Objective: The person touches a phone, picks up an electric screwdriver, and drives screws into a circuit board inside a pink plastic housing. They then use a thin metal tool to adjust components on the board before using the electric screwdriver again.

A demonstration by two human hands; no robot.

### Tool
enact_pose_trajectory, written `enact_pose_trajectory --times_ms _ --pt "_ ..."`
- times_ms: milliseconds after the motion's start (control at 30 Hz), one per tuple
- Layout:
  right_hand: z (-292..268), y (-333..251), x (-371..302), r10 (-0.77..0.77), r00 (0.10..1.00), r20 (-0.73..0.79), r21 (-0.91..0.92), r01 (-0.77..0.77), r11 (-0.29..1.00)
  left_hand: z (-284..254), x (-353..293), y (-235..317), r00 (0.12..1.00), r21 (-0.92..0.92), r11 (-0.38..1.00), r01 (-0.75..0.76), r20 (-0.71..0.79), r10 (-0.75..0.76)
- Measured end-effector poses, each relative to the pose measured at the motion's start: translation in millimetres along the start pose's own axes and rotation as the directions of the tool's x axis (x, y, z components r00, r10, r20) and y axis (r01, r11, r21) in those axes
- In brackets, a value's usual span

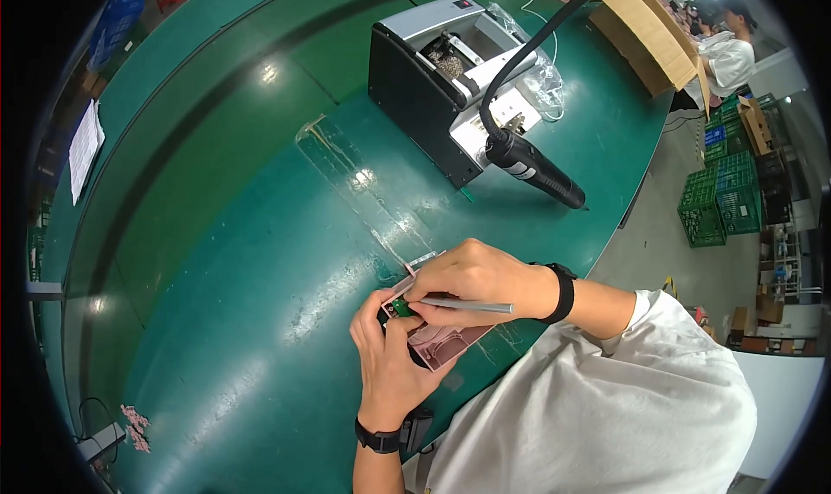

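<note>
close work on a pink casing (448, 343)
the left hand (388, 362), half curled, grips it; the right hand (472, 276) pinches a silver tool (476, 305) by the green board (400, 307).

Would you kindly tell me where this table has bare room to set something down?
Bare tabletop lies between the left hand and the pink scraps, and between the black corded tool and the cardboard box. It is crowded around the pink housing.

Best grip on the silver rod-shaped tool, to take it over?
Probably pinch the silver rod-shaped tool near its right end, coming from the near side: that slim end sticks out bare, while the right hand holds it further left.
</note>
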State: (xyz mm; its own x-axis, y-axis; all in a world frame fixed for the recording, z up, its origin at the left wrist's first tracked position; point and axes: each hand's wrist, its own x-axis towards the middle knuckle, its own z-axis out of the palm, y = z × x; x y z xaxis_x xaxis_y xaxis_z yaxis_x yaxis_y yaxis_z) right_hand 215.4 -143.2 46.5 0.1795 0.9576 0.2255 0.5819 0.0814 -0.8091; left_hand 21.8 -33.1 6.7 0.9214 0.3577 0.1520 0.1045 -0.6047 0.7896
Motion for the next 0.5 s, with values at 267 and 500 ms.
enact_pose_trajectory --times_ms 267,500 --pt "-4.0 -1.1 6.7 -0.097 0.995 0.039 -0.162 0.102 0.982 -0.3 0.8 -1.1 1.0 0.033 0.999 -0.022 -0.014 0.022" --pt "-11.9 2.4 15.9 -0.127 0.985 0.114 -0.273 0.154 0.95 1.5 0.0 -3.6 0.999 0.036 0.999 -0.034 -0.022 0.034"
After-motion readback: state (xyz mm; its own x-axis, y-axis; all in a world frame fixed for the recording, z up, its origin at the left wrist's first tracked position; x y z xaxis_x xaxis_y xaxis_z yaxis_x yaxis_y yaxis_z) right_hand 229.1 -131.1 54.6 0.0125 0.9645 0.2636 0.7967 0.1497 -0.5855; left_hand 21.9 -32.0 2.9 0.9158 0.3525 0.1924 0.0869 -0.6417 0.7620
